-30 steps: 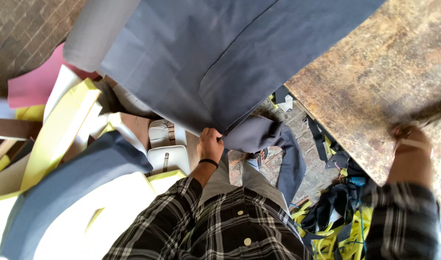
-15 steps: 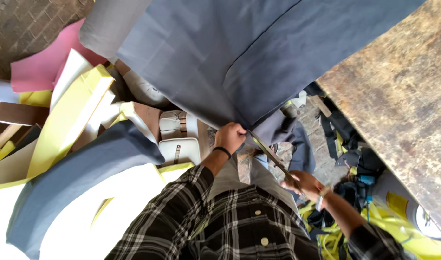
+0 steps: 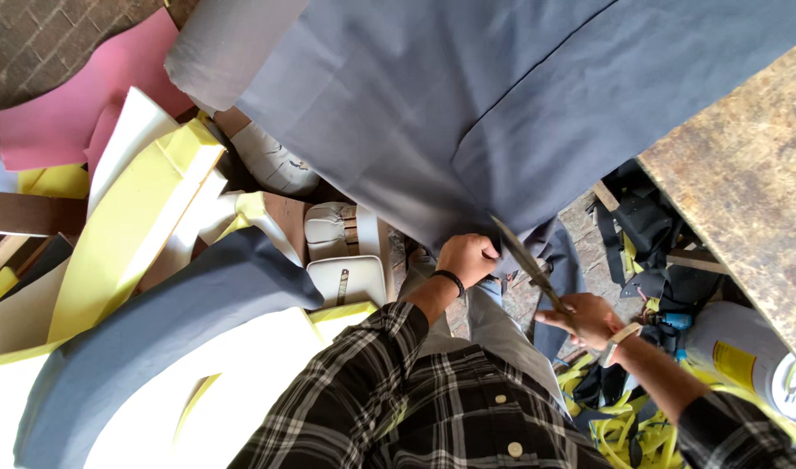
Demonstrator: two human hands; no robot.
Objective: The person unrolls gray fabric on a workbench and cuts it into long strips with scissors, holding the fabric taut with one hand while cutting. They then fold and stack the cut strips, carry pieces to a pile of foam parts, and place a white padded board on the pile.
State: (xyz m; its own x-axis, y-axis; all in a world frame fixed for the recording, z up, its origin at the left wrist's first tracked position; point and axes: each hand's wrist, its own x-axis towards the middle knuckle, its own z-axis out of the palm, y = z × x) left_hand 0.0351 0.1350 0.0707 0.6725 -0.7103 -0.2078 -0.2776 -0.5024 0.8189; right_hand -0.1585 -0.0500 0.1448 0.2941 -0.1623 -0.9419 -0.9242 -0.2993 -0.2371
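Gripping grey fabric (image 3: 467, 130) edge with left hand (image 3: 469, 258); right hand (image 3: 582, 319), newly arrived, closing on scissors (image 3: 527, 262), starting cutting.

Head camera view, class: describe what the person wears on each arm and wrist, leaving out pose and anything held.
Both arms wear long sleeves of a black, grey and white plaid shirt with pale buttons down the front. The left hand has a thin black band round its wrist. The right hand has a pale, cream-coloured strap at its wrist. No gloves on either hand.

Even, soft daylight, faint shadows, no glare; sharp focus, with slight wide-angle stretch at the edges.
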